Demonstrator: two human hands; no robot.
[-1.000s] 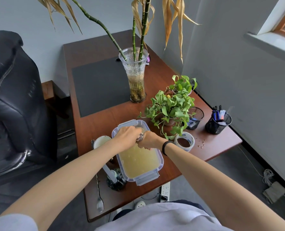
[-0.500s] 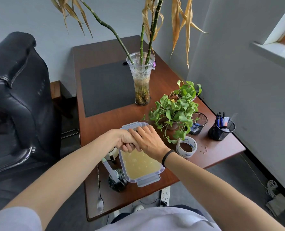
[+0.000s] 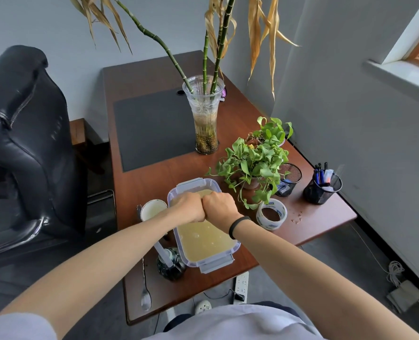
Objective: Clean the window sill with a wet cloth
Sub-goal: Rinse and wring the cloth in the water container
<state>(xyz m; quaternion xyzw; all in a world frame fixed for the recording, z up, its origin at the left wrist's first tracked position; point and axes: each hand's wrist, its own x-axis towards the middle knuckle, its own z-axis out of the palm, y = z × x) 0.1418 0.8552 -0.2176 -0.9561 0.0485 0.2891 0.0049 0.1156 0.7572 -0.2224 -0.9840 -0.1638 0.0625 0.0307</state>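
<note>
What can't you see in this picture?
- Cloth: head view, hidden inside the closed left hand and right hand over the tub.
- Window sill: cut off by the right edge.
- Tape print: too small to read.

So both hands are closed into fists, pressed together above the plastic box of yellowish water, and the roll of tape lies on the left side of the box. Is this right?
Not quite. In the head view the roll of tape lies on the right side of the plastic box, near the green plant. The rest holds: the left hand and right hand are fists pressed together above the yellowish water.
</note>
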